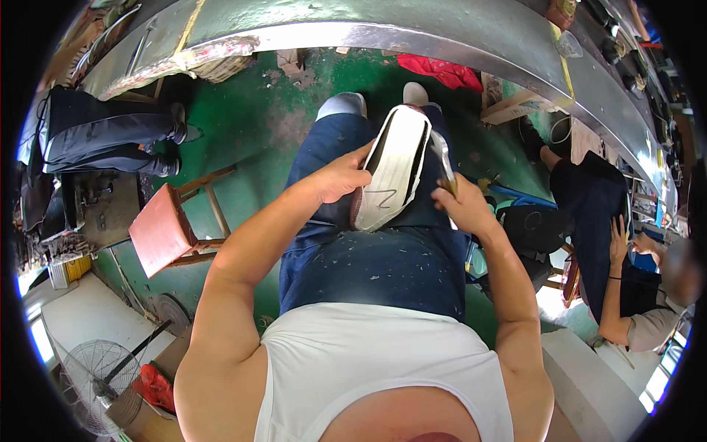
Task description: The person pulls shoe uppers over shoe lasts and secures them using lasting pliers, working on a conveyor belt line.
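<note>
A shoe (392,173) lies sole up across my thighs, its toe pointing away from me. Its underside is pale, with a dark hand-drawn mark near the close end, and dark upper edging shows at the sides. My left hand (345,175) grips the shoe by its left side, thumb and fingers around the edge. To the right of the shoe, my right hand (462,205) is closed around a metal hand tool (442,153). The tool has a bright, narrow curved head and a yellowish handle. Its head is beside the shoe's right edge; whether they touch I cannot tell.
A long metal-edged bench (324,33) runs across the front. A red-seated wooden stool (163,230) stands at left, a wire fan (103,383) behind it. One person (110,136) is at far left; another (596,214) sits at right beside a black seat (534,228). Red cloth (442,71) lies under the bench.
</note>
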The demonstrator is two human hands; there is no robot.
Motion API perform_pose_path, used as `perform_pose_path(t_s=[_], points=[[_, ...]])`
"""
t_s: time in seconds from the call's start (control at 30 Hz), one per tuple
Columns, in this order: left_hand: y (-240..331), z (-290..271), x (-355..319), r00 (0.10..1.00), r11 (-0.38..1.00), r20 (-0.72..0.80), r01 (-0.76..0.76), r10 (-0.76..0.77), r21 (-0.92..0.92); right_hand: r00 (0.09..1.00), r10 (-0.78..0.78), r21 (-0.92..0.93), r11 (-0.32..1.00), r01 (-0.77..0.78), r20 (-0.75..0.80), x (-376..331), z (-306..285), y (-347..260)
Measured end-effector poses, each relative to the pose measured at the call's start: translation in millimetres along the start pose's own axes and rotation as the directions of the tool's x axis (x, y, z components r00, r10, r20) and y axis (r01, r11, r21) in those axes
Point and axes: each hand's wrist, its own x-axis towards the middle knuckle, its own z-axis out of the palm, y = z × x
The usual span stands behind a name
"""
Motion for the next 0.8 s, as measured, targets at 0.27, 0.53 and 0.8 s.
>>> perform_pose_path(t_s=[0.27,0.53,0.8], points=[[-26.3,7.3,7.2,0.997,0.896,0.068,0.007,-0.041,0.444,0.927,-0.37,-0.387,0.847,0.365,0.064,-36.3,-3.9,9.5],[-37.4,40.6,18.7,0.924,0.992,-0.372,0.042,-0.085,-0.122,0.933,-0.29,-0.645,0.676,0.357,0.213,-8.6,8.7,-10.8],[-57.2,32.3,36.2,0.805,0.687,-0.483,0.134,0.344,0.714,0.872,-0.49,-0.601,0.691,0.402,0.02,-2.1,5.9,16.6]])
